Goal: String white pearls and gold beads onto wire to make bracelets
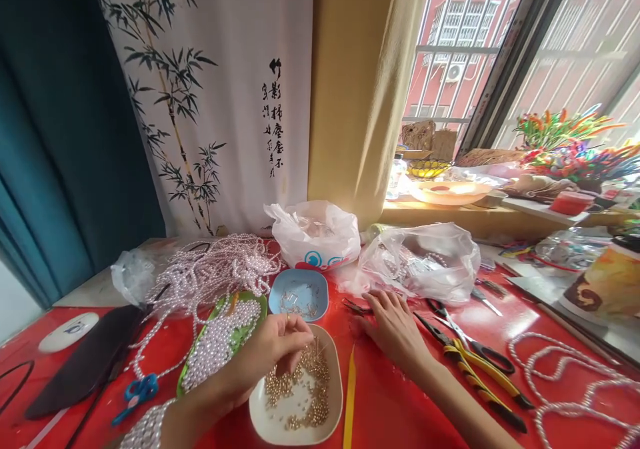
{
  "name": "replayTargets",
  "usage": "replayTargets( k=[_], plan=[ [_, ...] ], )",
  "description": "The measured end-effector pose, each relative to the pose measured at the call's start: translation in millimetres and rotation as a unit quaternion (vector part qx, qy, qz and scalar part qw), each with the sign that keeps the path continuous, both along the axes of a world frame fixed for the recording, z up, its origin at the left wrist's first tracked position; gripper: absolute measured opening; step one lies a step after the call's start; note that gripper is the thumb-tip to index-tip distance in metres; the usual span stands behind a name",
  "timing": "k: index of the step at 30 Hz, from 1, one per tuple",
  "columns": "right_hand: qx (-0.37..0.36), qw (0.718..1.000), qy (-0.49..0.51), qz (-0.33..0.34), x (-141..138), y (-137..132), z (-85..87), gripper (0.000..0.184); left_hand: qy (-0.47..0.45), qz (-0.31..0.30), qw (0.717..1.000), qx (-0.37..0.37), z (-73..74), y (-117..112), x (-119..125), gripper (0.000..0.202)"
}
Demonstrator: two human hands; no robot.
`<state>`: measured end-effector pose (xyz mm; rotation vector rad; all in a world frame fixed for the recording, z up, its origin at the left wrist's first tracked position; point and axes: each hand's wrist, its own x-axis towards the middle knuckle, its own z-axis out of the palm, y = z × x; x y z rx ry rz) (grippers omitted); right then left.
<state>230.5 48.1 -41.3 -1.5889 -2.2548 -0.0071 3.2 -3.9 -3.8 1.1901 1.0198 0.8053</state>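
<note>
Gold beads (317, 375) look light and slippery, so the left hand (273, 352) seemingly pinches one; right hand (395, 329) lies open.

Chinese calligraphy (273, 119), two columns, on white bamboo hanging (225, 69); opens 竹影, rest unclear. Bag (315, 235) logo unreadable.

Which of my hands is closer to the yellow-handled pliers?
Right. The right hand lies flat beside the pliers; the left hand is farther off, over the dish of gold beads.
</note>
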Motion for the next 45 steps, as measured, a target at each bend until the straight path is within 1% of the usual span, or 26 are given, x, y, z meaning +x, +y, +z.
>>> replayTargets(
  k=[2,3,5,6,8,9,11,13,16,18,20,21,23,24,25,27,29,30,31,32,33,34,36,39,42,45],
  plan=[
    [-0.014,0.998,0.020,0.049,-9.2,-15.1,14.3,0.030,-0.028,-0.002,1.000,0.008,2.9,-1.9,1.3,0.018],
    [-0.057,0.989,0.082,0.110,-15.0,-24.6,21.8,0.031,-0.046,-0.003,0.999,0.015,5.0,-2.8,2.0,0.019],
    [-0.156,0.948,0.190,0.203,-27.6,-44.1,35.4,0.033,-0.091,-0.004,0.995,0.028,10.5,-4.1,2.7,0.020],
    [-0.207,0.923,0.223,0.234,-33.3,-52.9,40.8,0.034,-0.114,-0.005,0.993,0.031,13.8,-4.3,2.4,0.021],
    [-0.274,0.886,0.267,0.263,-40.7,-65.3,48.1,0.029,-0.155,0.003,0.988,0.030,20.8,-4.3,-0.8,0.020],
    [-0.297,0.873,0.277,0.270,-41.3,-68.5,50.3,0.026,-0.169,0.012,0.985,0.029,24.2,-4.4,-4.1,0.020],
    [-0.322,0.863,0.285,0.264,-33.9,-68.7,53.0,0.029,-0.185,0.033,0.982,0.030,29.4,-5.4,-14.6,0.018],
    [-0.323,0.872,0.285,0.231,-14.9,-61.4,55.1,0.032,-0.188,0.048,0.980,0.034,31.0,-8.4,-29.5,0.016],
    [-0.259,0.916,0.247,0.178,27.9,-42.5,58.8,0.030,-0.187,0.048,0.979,0.066,24.7,-15.8,-53.8,0.020],
    [-0.211,0.941,0.235,0.125,56.1,-30.8,61.4,0.032,-0.183,0.023,0.979,0.086,18.2,-21.8,-66.0,0.021],
    [-0.183,0.951,0.236,0.084,75.4,-24.3,64.4,0.036,-0.160,-0.032,0.982,0.098,16.1,-28.9,-71.3,0.018],
    [-0.173,0.952,0.241,0.076,80.1,-23.5,66.4,0.037,-0.125,-0.066,0.985,0.096,18.2,-33.0,-71.1,0.015],
    [-0.163,0.953,0.243,0.075,79.9,-26.1,71.8,0.038,-0.010,-0.155,0.984,0.092,28.4,-41.9,-66.1,0.006],
    [-0.163,0.954,0.236,0.082,75.7,-29.0,75.2,0.038,0.052,-0.198,0.973,0.105,35.2,-46.2,-61.9,0.003],
    [-0.162,0.957,0.224,0.091,69.7,-32.3,78.9,0.038,0.108,-0.240,0.957,0.123,42.0,-49.8,-57.0,0.013],
    [-0.159,0.962,0.189,0.119,55.1,-39.0,86.6,0.035,0.180,-0.281,0.931,0.147,51.3,-53.6,-46.3,0.021],
    [-0.144,0.967,0.155,0.144,40.2,-43.9,93.2,0.032,0.194,-0.250,0.934,0.167,52.1,-51.5,-34.8,0.013],
    [-0.135,0.968,0.142,0.160,33.1,-45.5,95.8,0.030,0.183,-0.211,0.944,0.177,49.6,-48.3,-28.5,0.012],
    [-0.121,0.968,0.133,0.174,26.3,-46.4,97.9,0.029,0.163,-0.153,0.956,0.188,46.1,-43.9,-21.7,0.012],
    [-0.107,0.969,0.122,0.187,19.7,-46.8,99.5,0.028,0.146,-0.096,0.967,0.185,42.1,-38.8,-14.3,0.015],
    [-0.093,0.969,0.111,0.199,13.6,-46.8,100.7,0.027,0.137,-0.056,0.975,0.164,38.2,-33.4,-6.5,0.025],
    [-0.078,0.970,0.100,0.208,8.0,-46.3,101.5,0.027,0.114,-0.043,0.983,0.137,34.7,-27.8,1.5,0.034],
    [-0.052,0.970,0.083,0.223,-0.6,-44.4,102.1,0.026,0.034,-0.048,0.994,0.090,29.6,-17.6,16.6,0.038],
    [-0.030,0.970,0.063,0.232,-3.0,-39.4,101.2,0.024,-0.031,-0.024,0.998,0.044,24.2,-5.7,31.2,0.028],
    [-0.013,0.979,0.058,0.194,8.7,-33.4,98.4,0.025,-0.078,0.025,0.996,0.021,18.8,1.9,33.5,0.026],
    [0.013,0.989,0.072,0.131,29.0,-29.9,93.7,0.026,-0.106,0.039,0.993,0.018,13.4,5.9,29.1,0.028]
  ],
)
